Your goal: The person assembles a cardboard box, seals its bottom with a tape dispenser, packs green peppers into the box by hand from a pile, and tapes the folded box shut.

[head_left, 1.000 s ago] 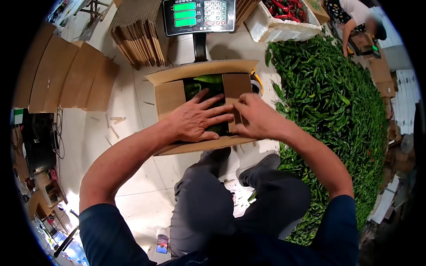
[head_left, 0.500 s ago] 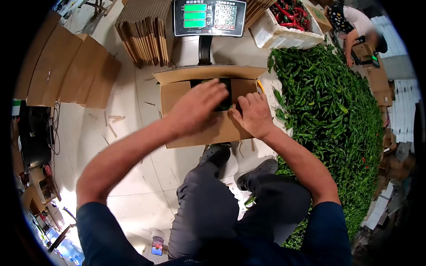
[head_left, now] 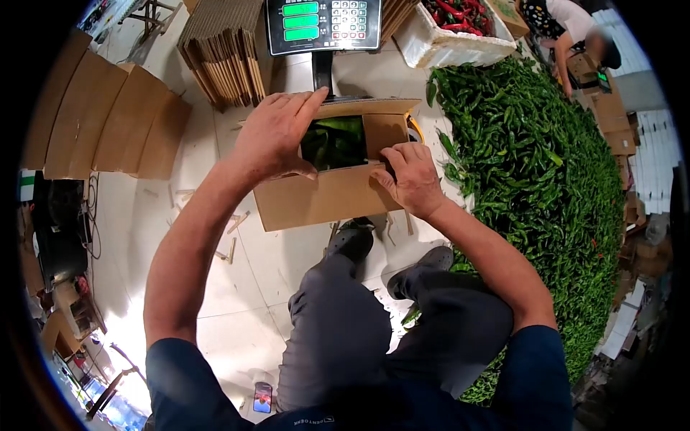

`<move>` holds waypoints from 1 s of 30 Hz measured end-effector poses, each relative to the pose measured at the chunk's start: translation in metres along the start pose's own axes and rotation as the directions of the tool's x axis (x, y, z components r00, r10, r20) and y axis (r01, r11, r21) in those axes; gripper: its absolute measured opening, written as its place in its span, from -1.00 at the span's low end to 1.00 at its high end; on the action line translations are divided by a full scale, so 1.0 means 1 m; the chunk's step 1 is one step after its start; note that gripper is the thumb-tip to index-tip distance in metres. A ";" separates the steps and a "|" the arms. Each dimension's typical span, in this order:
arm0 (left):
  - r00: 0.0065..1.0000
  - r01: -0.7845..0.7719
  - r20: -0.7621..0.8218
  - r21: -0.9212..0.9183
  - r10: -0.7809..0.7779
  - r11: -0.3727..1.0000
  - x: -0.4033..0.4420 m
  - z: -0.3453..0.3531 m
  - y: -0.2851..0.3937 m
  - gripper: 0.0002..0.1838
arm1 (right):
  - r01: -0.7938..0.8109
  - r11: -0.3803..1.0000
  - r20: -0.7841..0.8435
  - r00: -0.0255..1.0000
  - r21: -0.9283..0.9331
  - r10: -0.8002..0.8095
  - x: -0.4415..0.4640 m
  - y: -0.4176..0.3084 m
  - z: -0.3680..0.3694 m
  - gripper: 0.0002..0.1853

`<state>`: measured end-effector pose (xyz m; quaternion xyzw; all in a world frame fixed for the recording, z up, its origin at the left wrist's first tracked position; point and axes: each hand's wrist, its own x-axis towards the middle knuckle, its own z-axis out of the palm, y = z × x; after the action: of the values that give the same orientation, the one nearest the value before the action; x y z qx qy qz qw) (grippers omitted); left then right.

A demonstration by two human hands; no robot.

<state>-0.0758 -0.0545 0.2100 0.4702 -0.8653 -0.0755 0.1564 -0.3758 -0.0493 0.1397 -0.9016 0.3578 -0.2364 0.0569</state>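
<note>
An open cardboard box (head_left: 327,200) with green peppers (head_left: 338,147) inside stands in front of the digital scale display (head_left: 323,27). My left hand (head_left: 277,136) spans the box's left end, thumb at the near edge and fingers toward the far flap, with a gap between thumb and fingers. At the box's near right corner is my right hand (head_left: 412,176), its fingers bent over the edge and its thumb against the near side. The left end of the box is hidden under my left hand.
A large heap of green peppers (head_left: 532,165) covers the floor at right. Beyond it a person (head_left: 568,29) bends over. A foam box (head_left: 460,49) holds red peppers. Folded cardboard (head_left: 223,54) and brown cartons (head_left: 108,118) stand at left. A phone (head_left: 262,397) lies below.
My left hand has moved from over the peppers to the box's left end. My right hand has shifted to the near right corner. The near flap now hangs down outside.
</note>
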 end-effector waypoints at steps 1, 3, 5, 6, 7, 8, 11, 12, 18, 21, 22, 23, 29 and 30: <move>0.997 0.028 0.076 -0.005 -0.028 1.000 -0.002 -0.001 0.005 0.40 | -0.008 1.000 -0.016 1.000 -0.004 0.008 -0.006 0.001 0.002 -0.52; 0.972 0.078 0.223 -0.003 -0.075 0.997 -0.011 -0.007 0.017 0.35 | -0.112 0.991 -0.048 0.993 -0.069 0.109 -0.018 0.000 0.003 -0.41; 0.973 0.049 0.216 0.122 -0.075 0.991 -0.037 0.027 0.027 0.20 | -0.264 0.964 -0.078 0.962 -0.026 0.261 -0.026 0.002 0.008 -0.26; 0.975 0.038 0.210 0.183 -0.077 0.982 -0.049 0.043 0.030 0.13 | -0.355 0.934 -0.080 0.930 0.047 0.358 -0.028 0.006 0.010 -0.17; 0.971 0.061 0.217 0.205 -0.106 0.977 -0.055 0.048 0.033 0.07 | -0.441 0.890 -0.072 0.890 0.118 0.451 -0.029 0.007 0.010 -0.08; 0.967 0.078 0.221 0.225 -0.129 0.971 -0.059 0.053 0.037 0.02 | -0.504 0.848 0.035 0.862 0.166 0.506 -0.033 0.008 0.007 0.12; 0.959 0.145 0.209 0.218 -0.192 0.965 -0.056 0.065 0.041 -0.06 | -0.609 0.649 0.289 0.791 0.455 0.540 -0.032 0.009 -0.001 0.14; 0.956 0.165 0.202 0.223 -0.211 0.961 -0.052 0.066 0.044 -0.06 | -0.566 0.721 0.270 0.824 0.400 0.498 -0.028 0.015 0.001 0.05; 0.958 0.186 0.178 0.218 -0.226 0.958 -0.015 0.084 0.059 0.03 | -0.617 0.656 0.193 0.775 0.434 0.602 0.034 0.038 0.029 -0.23; 0.957 0.172 0.194 0.218 -0.215 0.961 -0.011 0.084 0.054 0.08 | -0.652 0.695 0.158 0.753 0.303 0.639 0.041 0.037 0.039 -0.23; 0.959 0.162 0.194 0.217 -0.205 0.963 -0.010 0.085 0.051 0.11 | -0.653 0.707 0.153 0.754 0.271 0.638 0.041 0.034 0.041 -0.22; 0.961 0.153 0.196 0.217 -0.197 0.964 -0.009 0.086 0.050 0.14 | -0.619 0.732 0.132 0.782 0.284 0.610 0.038 0.032 0.042 -0.21; 0.956 0.112 0.244 0.218 -0.165 0.969 0.004 0.081 0.041 0.23 | -0.568 0.705 0.174 0.815 0.425 0.552 0.025 0.044 0.038 -0.18; 0.959 0.098 0.240 0.211 -0.149 0.973 0.007 0.082 0.036 0.23 | -0.572 0.697 0.187 0.813 0.432 0.551 0.026 0.048 0.038 -0.18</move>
<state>-0.1362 -0.0423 0.1440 0.5231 -0.8502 -0.0588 -0.0079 -0.3713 -0.1051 0.1027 -0.7125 0.5460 -0.2675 0.3504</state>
